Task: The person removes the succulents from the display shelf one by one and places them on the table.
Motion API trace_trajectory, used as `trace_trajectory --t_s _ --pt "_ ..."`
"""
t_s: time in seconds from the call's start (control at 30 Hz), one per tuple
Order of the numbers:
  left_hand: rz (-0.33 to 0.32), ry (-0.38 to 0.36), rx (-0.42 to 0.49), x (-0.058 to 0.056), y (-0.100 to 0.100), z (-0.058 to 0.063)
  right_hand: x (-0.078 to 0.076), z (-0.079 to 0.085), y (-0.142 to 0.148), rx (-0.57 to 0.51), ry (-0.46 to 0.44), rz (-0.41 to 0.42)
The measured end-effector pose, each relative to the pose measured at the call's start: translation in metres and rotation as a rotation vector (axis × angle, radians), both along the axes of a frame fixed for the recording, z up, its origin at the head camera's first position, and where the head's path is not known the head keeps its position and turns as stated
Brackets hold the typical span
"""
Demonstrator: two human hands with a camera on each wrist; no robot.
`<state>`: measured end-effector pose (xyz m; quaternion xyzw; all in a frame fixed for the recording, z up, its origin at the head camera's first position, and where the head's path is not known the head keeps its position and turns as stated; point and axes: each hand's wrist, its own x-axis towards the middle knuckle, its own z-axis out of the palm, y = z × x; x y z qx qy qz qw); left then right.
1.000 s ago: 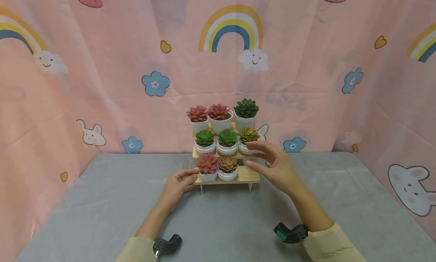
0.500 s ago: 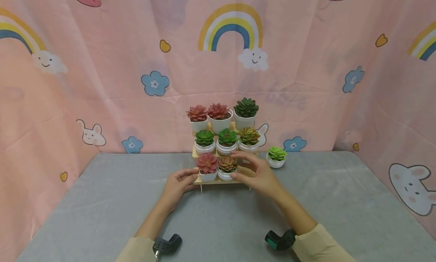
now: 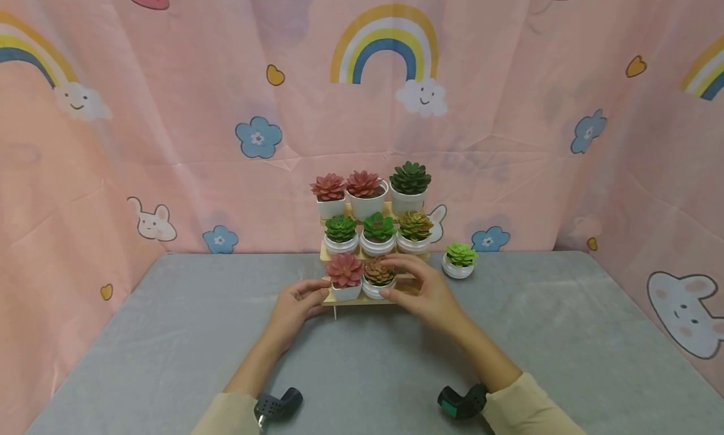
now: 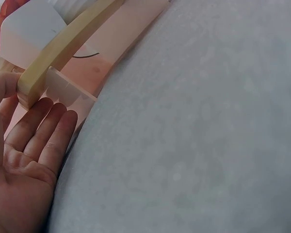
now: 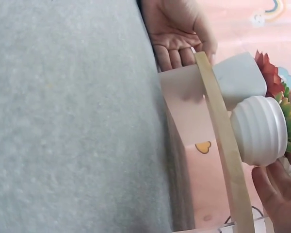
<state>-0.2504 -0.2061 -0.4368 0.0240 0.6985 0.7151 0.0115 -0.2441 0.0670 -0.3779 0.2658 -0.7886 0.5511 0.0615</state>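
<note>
A three-tier wooden plant stand [image 3: 362, 302] on clear supports holds rows of small artificial succulents in white pots. My left hand [image 3: 294, 306] grips the left end of its lowest shelf [image 4: 53, 51], thumb at the edge and fingers below. My right hand [image 3: 427, 297] holds a brown-orange potted succulent [image 3: 376, 289] on that lowest shelf, fingers and thumb around its ribbed pot [image 5: 259, 131]. Just left of it stands a pink potted succulent [image 3: 345, 271], beside my left fingertips. The right part of the lowest shelf is mostly behind my right hand.
A bright green potted succulent [image 3: 459, 259] stands alone on the grey cloth-covered table [image 3: 362, 372], right of the stand. Pink and green succulents [image 3: 410, 180] fill the upper tiers. A pink printed curtain [image 3: 198, 139] hangs close behind.
My right hand has moved left from the right end of the stand to the brown-orange succulent, uncovering the bright green one on the table. My left hand has stayed put.
</note>
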Motion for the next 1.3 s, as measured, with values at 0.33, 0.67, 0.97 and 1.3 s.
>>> trace_trajectory --t_s 0.33,0.67,0.97,1.3 --pt "-0.01 -0.001 0.005 -0.002 0.002 -0.001 -0.001 -0.005 -0.001 0.011 -0.022 -0.032" --pt "0.006 0.004 0.011 0.0 0.003 0.001 -0.001 -0.007 -0.007 0.047 -0.052 -0.018" --pt "-0.001 0.001 0.015 0.001 0.001 0.001 -0.002 -0.009 -0.01 0.013 -0.051 -0.041" --pt "0.004 0.01 0.015 0.002 0.001 0.002 -0.005 -0.003 0.002 -0.019 -0.034 0.084"
